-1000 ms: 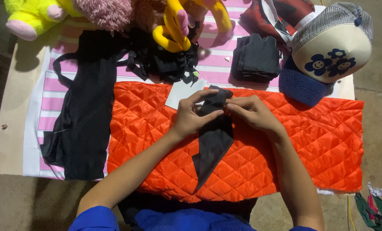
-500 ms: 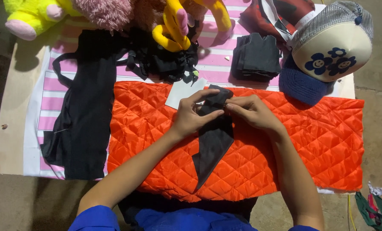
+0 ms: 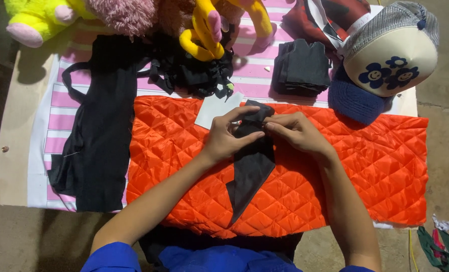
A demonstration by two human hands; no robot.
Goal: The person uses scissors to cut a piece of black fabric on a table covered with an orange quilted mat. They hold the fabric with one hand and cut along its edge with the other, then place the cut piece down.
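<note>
Pinching the top of a black fabric strip [image 3: 252, 161], the left hand [image 3: 224, 138] and right hand [image 3: 295, 132] meet fingertip to fingertip, perhaps to fold it. The strip lies mid-way on the orange quilted cloth [image 3: 365, 171], its pointed tail toward the person; a white card [image 3: 212, 108] sits at the cloth's far edge.

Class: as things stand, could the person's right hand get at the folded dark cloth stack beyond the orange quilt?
Probably yes: the right hand lies near the folded dark stack, with nothing between; but it now pinches the black cloth strip.

A pointed black fabric strip [image 3: 252, 166] lies on orange quilted cloth [image 3: 375, 166].
</note>
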